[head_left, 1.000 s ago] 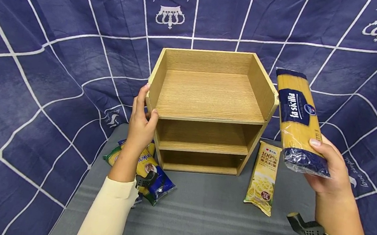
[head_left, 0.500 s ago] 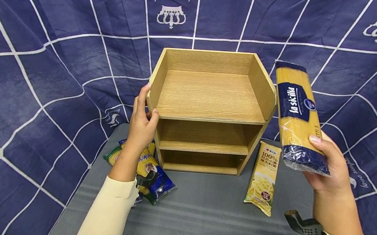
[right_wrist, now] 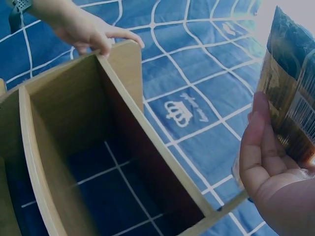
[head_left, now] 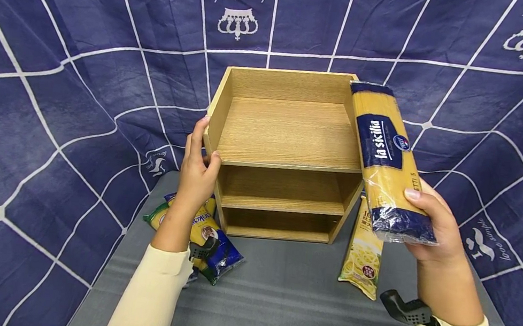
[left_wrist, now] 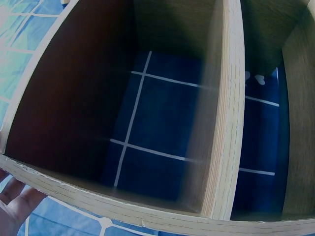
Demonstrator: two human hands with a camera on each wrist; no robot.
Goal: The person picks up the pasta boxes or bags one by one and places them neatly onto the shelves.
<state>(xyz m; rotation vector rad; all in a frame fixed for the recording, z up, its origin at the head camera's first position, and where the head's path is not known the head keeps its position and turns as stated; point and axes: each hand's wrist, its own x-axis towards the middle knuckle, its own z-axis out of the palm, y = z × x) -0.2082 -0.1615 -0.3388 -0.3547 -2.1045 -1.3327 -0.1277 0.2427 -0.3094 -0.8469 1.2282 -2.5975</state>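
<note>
A small wooden shelf [head_left: 289, 134] with an open top and two compartments below stands in the middle of the head view. My left hand [head_left: 198, 177] grips its left side panel, thumb at the front edge and fingers along the outside; the right wrist view also shows this left hand [right_wrist: 93, 37] at the shelf's corner. In my right hand [head_left: 443, 227] is a blue-and-yellow pack of spaghetti [head_left: 384, 150], held by its lower end and tilted. Its upper part overlaps the shelf's right side in the head view. The right wrist view shows the back of the spaghetti pack [right_wrist: 290, 78].
A yellow pasta pack [head_left: 361, 255] lies on the grey surface [head_left: 284, 300] right of the shelf, partly hidden by the spaghetti. Several blue, yellow and green packs [head_left: 213, 243] lie left, partly behind my left forearm. Blue checked cloth [head_left: 113, 17] hangs behind and at both sides.
My right hand rises slightly, then moves left with the spaghetti pack, which now overlaps the shelf's right panel and part of the yellow pack. The left hand stays on the shelf.
</note>
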